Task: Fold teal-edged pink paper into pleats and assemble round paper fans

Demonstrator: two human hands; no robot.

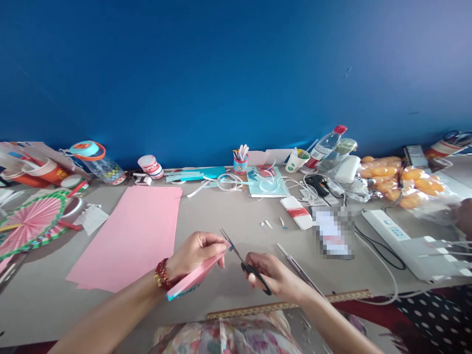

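My left hand [195, 253] is closed on a small folded pink paper piece [191, 279] with a teal lower edge, held above the table's near edge. A dark red bead bracelet [162, 275] circles that wrist. My right hand [273, 275] grips black-handled scissors [245, 263]. Their blades point up and left, with the tips reaching the top corner of the pink piece by my left fingers. A large pink paper sheet [134, 236] lies flat on the grey table [228, 216], just left of my left hand.
A pink folded fan [31, 221] lies at far left. Along the blue wall stand a glue jar [150, 166], pen cup [240, 162], paper cup [297, 160] and water bottle [324, 145]. White cables, a power strip [391, 231] and a bag of orange fruit [401, 184] crowd the right.
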